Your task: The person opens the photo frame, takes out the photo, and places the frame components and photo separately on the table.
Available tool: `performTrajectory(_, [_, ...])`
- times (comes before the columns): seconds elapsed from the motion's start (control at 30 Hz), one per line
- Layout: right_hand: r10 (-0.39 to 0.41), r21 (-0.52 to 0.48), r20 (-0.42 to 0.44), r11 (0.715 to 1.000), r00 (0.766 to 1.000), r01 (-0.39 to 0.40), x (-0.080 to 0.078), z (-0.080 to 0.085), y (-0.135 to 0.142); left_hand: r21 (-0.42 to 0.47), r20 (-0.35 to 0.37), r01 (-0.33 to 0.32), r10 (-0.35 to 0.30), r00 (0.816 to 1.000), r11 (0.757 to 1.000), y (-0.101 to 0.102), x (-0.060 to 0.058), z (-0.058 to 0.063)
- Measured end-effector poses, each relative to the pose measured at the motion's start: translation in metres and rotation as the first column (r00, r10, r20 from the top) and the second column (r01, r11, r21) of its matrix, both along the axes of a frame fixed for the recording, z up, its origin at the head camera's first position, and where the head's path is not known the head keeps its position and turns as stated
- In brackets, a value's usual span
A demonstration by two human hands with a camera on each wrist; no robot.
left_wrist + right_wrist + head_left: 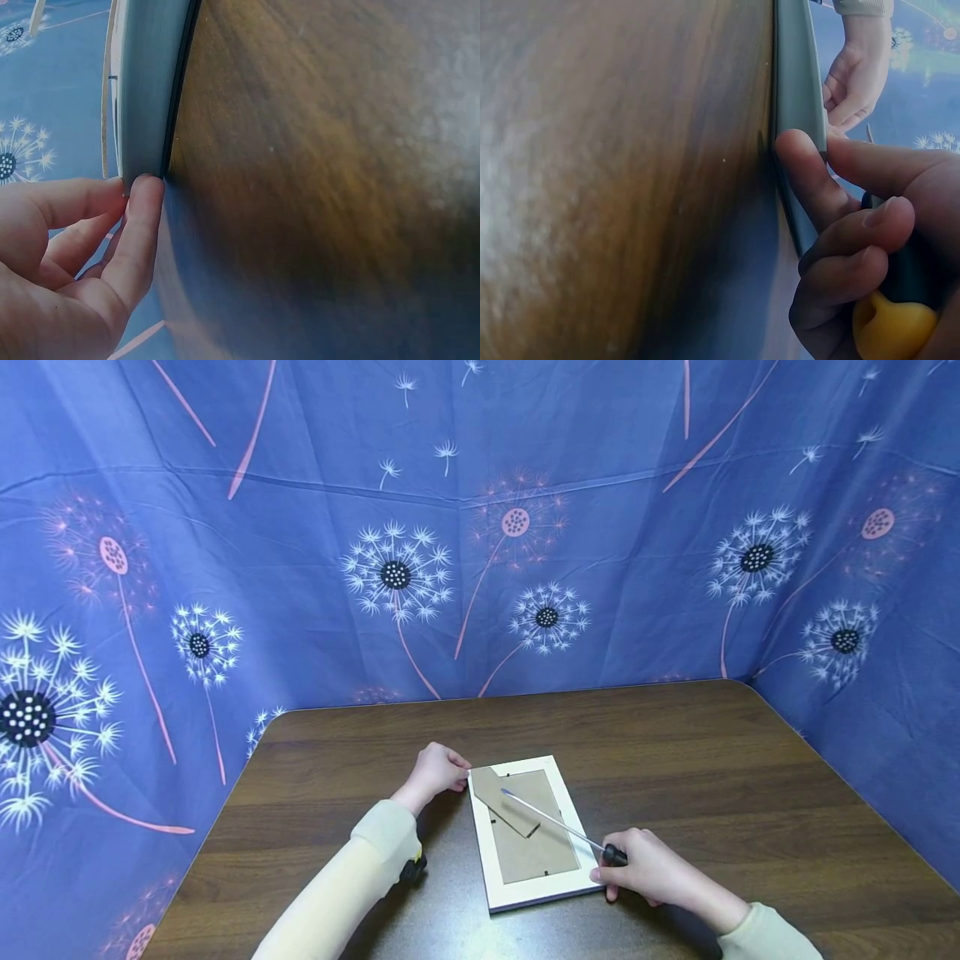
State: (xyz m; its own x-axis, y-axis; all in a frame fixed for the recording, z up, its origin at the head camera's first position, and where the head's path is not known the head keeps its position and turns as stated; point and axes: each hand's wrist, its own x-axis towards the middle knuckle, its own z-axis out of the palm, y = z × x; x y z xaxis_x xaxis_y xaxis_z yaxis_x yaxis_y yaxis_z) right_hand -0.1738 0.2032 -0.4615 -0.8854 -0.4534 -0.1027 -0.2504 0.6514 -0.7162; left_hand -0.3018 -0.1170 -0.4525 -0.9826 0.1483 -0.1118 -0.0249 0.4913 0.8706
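- Nearest is the left sleeve (337,885); the left grip (435,770) pinches a far corner of the picture frame (525,856).
- The right grip (643,868) pinches a near corner, fingers curled round a screwdriver (562,826).
- The frame lies between both grips, over the bench (375,735); best hold it flat.

Frame (540,887) is wht, backing (543,852) tan, tbl (712,777) brn woodgrain.

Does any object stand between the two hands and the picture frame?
Nothing visible does. The left hand pinches the far-left corner of the picture frame; the right hand grips the near-right corner while also holding the screwdriver.
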Motion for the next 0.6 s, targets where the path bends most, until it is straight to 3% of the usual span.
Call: performTrajectory(0.6, [0.014,-0.03,0.017,0.999,1.0,-0.013,0.002,0.002,-0.011,-0.05,-0.049,-0.01,0.007,0.999,0.999,0.006,-0.006,0.001])
